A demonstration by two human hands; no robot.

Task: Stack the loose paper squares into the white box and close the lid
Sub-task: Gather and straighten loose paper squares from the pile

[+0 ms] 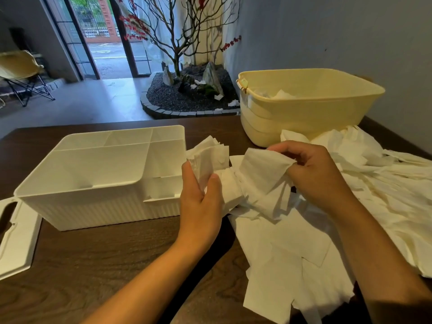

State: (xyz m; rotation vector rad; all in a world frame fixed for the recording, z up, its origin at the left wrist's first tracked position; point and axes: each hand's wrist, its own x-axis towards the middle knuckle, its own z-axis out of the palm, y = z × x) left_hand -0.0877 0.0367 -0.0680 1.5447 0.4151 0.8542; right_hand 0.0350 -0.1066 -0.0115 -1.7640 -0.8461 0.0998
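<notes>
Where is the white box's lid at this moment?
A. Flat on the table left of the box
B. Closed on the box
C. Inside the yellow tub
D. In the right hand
A: the lid lies flat on the table left of the open white box.

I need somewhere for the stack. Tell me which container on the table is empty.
The white box left of the hands: its divided compartments show only bare walls. The yellow tub at the back right already has crumpled paper inside.
</notes>
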